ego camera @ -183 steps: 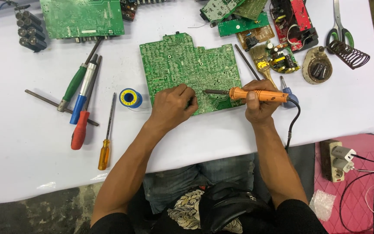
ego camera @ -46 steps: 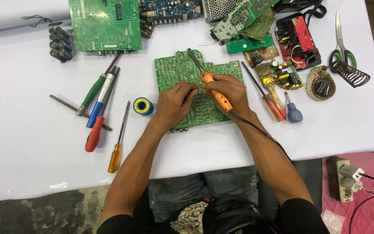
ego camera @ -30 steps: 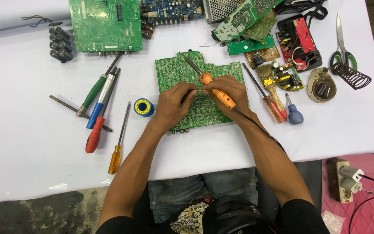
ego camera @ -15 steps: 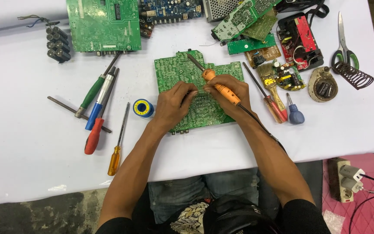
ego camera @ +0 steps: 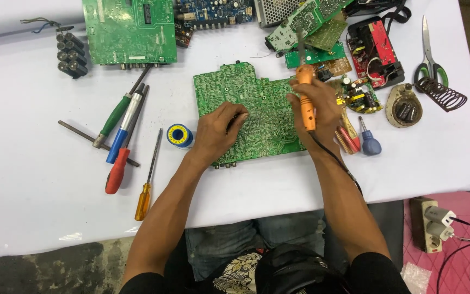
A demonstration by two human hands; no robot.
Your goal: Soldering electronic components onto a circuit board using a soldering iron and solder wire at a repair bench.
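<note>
A large green circuit board (ego camera: 246,100) lies solder side up in the middle of the white table (ego camera: 39,218). My left hand (ego camera: 217,130) rests on its near left part with the fingers curled together; I see nothing between them. My right hand (ego camera: 322,114) is at the board's right edge, gripping an orange soldering iron (ego camera: 305,98). The iron's dark tip points away from me, over the small boards at the far side. Its black cord runs back along my right forearm.
Several screwdrivers (ego camera: 121,128) and a blue solder spool (ego camera: 180,135) lie to the left, with an orange-handled one (ego camera: 145,190) nearer me. More boards (ego camera: 129,30) line the far edge. Scissors (ego camera: 428,49), a coiled iron stand (ego camera: 443,93) and short screwdrivers (ego camera: 370,142) sit to the right. A power strip (ego camera: 431,223) lies off the table at lower right.
My right hand has carried the soldering iron to the right, off the middle of the board, and its tip now points away. My left hand has stayed on the board.
</note>
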